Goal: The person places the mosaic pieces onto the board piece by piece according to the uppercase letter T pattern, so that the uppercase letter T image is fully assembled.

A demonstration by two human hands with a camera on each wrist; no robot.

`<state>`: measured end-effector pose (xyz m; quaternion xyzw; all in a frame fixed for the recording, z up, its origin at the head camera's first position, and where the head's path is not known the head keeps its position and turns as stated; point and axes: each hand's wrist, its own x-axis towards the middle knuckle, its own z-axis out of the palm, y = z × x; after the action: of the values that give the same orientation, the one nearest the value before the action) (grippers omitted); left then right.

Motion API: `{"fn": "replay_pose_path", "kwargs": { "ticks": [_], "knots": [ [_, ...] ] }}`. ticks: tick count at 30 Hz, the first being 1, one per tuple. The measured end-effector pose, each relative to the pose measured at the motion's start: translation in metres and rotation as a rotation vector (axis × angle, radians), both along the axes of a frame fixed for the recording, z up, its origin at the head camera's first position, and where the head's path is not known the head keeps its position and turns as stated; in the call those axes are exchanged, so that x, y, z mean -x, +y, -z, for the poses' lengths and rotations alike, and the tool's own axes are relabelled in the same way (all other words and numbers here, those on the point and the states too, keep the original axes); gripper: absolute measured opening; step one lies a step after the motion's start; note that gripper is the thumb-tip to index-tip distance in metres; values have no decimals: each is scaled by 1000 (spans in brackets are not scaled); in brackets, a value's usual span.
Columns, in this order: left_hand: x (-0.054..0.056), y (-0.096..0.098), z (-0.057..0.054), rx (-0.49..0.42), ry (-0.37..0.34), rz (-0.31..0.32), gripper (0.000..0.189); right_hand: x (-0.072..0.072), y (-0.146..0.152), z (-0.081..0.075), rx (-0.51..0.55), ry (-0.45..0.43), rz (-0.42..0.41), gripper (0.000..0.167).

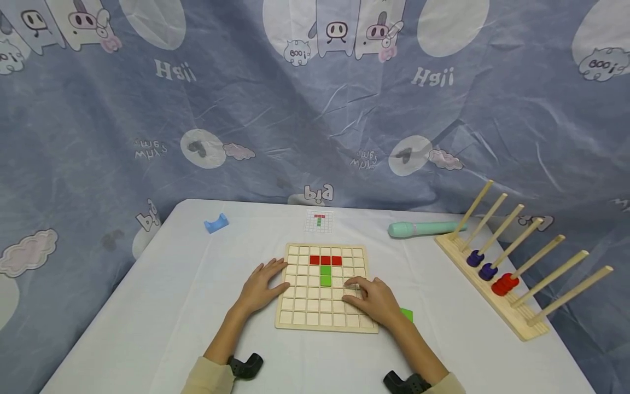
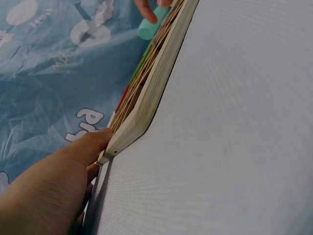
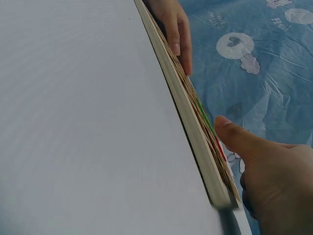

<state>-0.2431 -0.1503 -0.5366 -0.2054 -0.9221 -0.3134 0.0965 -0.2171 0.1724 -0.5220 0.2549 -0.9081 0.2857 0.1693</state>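
A square wooden grid board (image 1: 300,318) lies on the table. Three red tiles (image 1: 326,260) make a row in its upper part, and two green tiles (image 1: 326,276) run down from the middle one. My left hand (image 1: 261,285) rests at the board's left edge, thumb and fingertips touching the frame with the fingers spread. Over the right part of the grid is my right hand (image 1: 376,300), its thumb and forefinger apart and loosely bent, with nothing seen between them. In the right wrist view its thumb (image 3: 234,134) stands just above the board; its other fingers are mostly hidden.
Beyond the board lies a small printed card (image 1: 319,221) with a red and green T pattern. A green piece (image 1: 407,314) shows beside my right forearm. Further out are a blue holder (image 1: 216,223), a mint-green microphone-like object (image 1: 423,229) and a wooden peg stand (image 1: 492,290) with rings.
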Motion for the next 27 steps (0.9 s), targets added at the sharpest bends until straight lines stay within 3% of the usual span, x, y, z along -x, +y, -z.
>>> {"fn": "replay_pose_path", "kwargs": {
  "ticks": [13, 27],
  "knots": [
    [1, -1, 2, 0, 9, 4, 58, -41, 73, 1, -42, 26, 148, 35],
    [2, -1, 3, -3, -5, 4, 58, -64, 112, 0, -22, 27, 221, 34]
  ]
}}
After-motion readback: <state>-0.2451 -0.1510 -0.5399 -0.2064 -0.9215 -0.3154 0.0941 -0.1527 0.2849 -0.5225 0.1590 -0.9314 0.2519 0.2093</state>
